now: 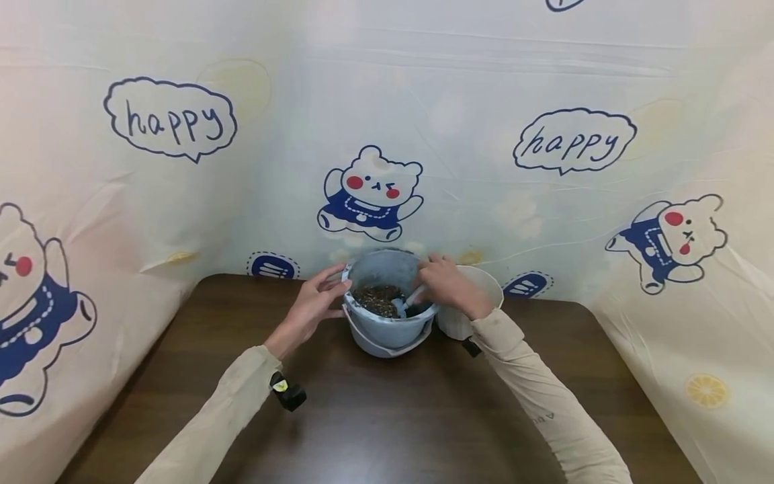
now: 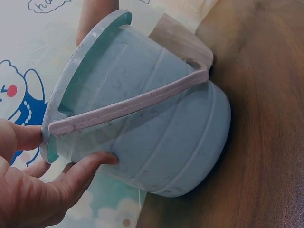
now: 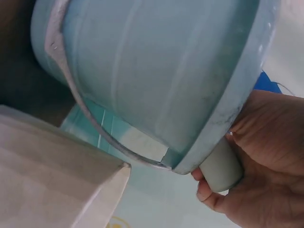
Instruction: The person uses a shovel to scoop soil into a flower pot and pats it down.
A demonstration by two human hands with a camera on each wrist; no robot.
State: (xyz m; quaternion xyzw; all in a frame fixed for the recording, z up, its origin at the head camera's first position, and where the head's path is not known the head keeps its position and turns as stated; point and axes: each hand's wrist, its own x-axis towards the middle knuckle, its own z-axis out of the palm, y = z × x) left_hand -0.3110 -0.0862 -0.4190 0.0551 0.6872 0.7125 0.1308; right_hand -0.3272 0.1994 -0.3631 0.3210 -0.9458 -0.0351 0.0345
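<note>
A light blue bucket (image 1: 387, 329) with dark, crumbly soil (image 1: 375, 300) in it stands on the table. Its pale carrying handle (image 2: 128, 103) hangs down along the outside. My left hand (image 1: 308, 306) grips the bucket's left side at the rim, with a finger on the rim and another digit against the outer wall in the left wrist view. Over the right side of the rim, my right hand (image 1: 450, 282) grips a small blue trowel (image 1: 399, 307) whose blade is in the soil. Its thick, pale grip (image 3: 221, 166) shows inside the curled fingers in the right wrist view.
Just right of the bucket, partly behind my right forearm, stands a white open-topped container (image 1: 453, 326). The brown wooden table (image 1: 375, 417) extends toward me. A printed cloth (image 1: 459, 202) hangs close behind and at both sides.
</note>
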